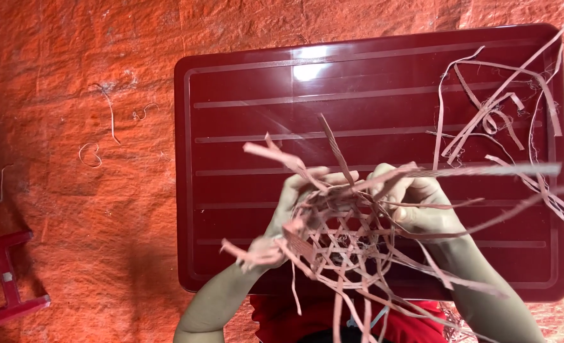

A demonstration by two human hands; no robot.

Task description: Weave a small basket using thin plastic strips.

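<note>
Hiding most fingers of both clamped hands [358,203], openwork strip weaving [339,244], partly cropped.

Your hands, left [292,203] and right [415,203], hold the woven strips [342,244] between them over the table [244,190]; loose strips [491,114] lie beyond your right hand.

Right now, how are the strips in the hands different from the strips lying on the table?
The strips in the hands are woven into an open lattice; the loose strips lie unwoven and tangled. The woven ones are held up by the left hand and right hand; the loose ones rest on the dark red table. Both look thin, flat and pale.
</note>
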